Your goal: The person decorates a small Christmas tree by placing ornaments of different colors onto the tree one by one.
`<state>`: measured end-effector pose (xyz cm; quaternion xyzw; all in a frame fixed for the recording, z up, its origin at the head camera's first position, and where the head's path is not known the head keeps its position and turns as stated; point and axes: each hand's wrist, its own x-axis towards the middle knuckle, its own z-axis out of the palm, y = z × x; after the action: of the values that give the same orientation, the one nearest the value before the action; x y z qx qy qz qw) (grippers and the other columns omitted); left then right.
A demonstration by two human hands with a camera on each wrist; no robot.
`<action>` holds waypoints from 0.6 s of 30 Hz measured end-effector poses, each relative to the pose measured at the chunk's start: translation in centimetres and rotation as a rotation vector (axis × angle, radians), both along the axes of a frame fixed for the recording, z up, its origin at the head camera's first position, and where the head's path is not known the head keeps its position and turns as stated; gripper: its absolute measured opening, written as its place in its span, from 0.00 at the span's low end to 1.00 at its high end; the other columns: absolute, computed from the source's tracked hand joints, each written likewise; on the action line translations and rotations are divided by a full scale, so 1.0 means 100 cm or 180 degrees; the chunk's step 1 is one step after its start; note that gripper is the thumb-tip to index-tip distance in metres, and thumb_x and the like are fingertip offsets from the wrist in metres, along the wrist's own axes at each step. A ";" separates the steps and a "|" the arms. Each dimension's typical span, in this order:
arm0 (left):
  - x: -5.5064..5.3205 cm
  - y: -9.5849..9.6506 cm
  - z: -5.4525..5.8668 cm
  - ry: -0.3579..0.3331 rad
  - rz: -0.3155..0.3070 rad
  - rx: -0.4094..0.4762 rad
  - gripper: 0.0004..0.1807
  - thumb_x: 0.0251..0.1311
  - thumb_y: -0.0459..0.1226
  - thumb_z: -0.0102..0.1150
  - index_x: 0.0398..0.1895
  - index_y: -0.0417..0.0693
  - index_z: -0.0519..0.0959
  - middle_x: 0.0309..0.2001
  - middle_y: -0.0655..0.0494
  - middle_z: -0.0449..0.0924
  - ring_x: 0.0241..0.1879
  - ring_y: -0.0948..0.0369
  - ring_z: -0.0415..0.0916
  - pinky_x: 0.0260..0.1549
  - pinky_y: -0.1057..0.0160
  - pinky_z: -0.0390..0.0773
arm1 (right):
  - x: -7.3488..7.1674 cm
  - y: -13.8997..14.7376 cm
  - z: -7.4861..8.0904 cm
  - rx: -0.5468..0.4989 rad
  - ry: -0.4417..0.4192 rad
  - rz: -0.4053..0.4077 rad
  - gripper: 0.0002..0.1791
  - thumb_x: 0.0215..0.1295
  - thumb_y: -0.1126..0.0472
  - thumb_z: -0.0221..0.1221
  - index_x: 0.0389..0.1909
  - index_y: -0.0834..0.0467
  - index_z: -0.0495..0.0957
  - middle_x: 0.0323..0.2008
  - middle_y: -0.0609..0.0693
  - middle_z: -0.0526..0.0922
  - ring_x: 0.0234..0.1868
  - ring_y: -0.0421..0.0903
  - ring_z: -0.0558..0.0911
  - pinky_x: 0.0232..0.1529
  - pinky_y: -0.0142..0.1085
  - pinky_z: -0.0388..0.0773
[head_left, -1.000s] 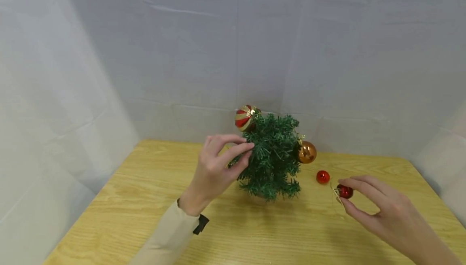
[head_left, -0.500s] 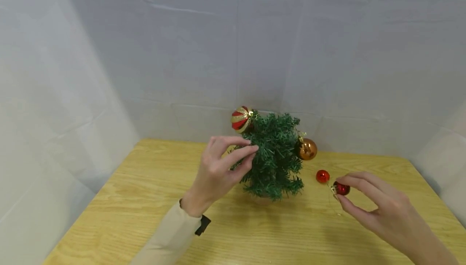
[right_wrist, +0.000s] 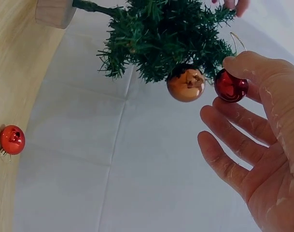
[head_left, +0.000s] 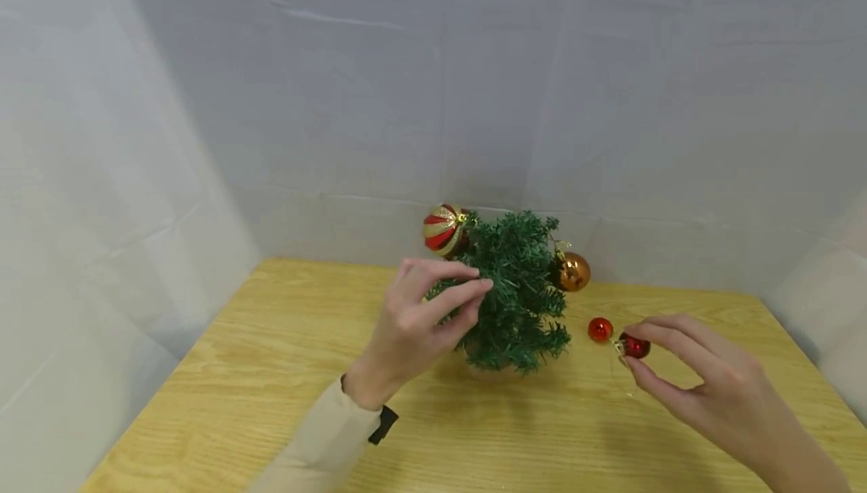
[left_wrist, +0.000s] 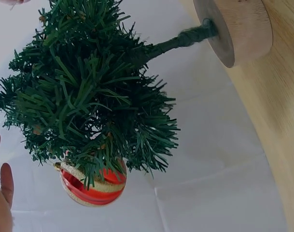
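A small green artificial Christmas tree [head_left: 518,305] stands on a round wooden base [left_wrist: 248,31]. At its front left, my left hand [head_left: 420,320] pinches a branch tip between thumb and fingers; the fingertips are partly cut off in the left wrist view. My right hand [head_left: 718,380] holds a dark red bauble [right_wrist: 231,87] between thumb and fingers, right of the tree and above the table. A gold string loop [right_wrist: 237,42] shows on this bauble. On the tree hang a red-and-gold striped bauble [head_left: 443,230] at left and a copper bauble [head_left: 574,272] at right.
A brighter red bauble [head_left: 600,330] lies on the wooden table [head_left: 284,372], between the tree and my right hand. Pale sheeting [head_left: 379,101] rises behind the table and along its sides.
My left hand has moved slightly right and the tree has turned with it; the striped bauble has shifted left. My right hand has come a little toward the tree with the dark red bauble.
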<state>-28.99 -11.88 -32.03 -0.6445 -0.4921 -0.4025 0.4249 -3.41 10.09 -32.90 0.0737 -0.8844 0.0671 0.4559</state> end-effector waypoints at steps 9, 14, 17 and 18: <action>0.000 0.000 -0.004 -0.0048 -0.0050 -0.0057 0.10 0.71 0.38 0.59 0.46 0.48 0.88 0.48 0.49 0.83 0.45 0.55 0.79 0.39 0.56 0.74 | -0.006 -0.018 0.009 0.0065 0.0097 -0.0022 0.27 0.76 0.39 0.52 0.39 0.57 0.88 0.38 0.47 0.86 0.38 0.33 0.82 0.41 0.15 0.77; 0.002 -0.001 -0.007 -0.0084 -0.0002 -0.0050 0.11 0.71 0.39 0.58 0.46 0.48 0.88 0.50 0.47 0.82 0.47 0.54 0.79 0.40 0.56 0.74 | -0.011 -0.024 0.020 0.0376 0.0167 -0.0023 0.26 0.80 0.44 0.48 0.39 0.57 0.89 0.40 0.51 0.86 0.34 0.42 0.83 0.33 0.23 0.78; 0.004 -0.001 -0.008 -0.0100 0.0002 -0.0018 0.11 0.71 0.39 0.58 0.46 0.47 0.88 0.50 0.46 0.81 0.46 0.54 0.79 0.40 0.56 0.74 | -0.012 -0.027 0.026 0.0497 0.0138 -0.0039 0.26 0.81 0.47 0.45 0.41 0.57 0.89 0.42 0.53 0.86 0.35 0.44 0.83 0.31 0.26 0.77; 0.004 -0.001 -0.008 -0.0097 -0.0005 -0.0001 0.11 0.71 0.39 0.57 0.46 0.47 0.88 0.50 0.46 0.81 0.45 0.54 0.79 0.40 0.56 0.74 | -0.012 -0.028 0.028 0.0514 0.0128 -0.0026 0.26 0.82 0.48 0.44 0.42 0.57 0.89 0.43 0.54 0.86 0.36 0.44 0.82 0.31 0.27 0.76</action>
<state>-28.58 -12.01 -32.88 -0.6387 -0.4981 -0.4125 0.4169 -4.66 7.28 -30.14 0.1079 -0.8779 -0.0077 0.4665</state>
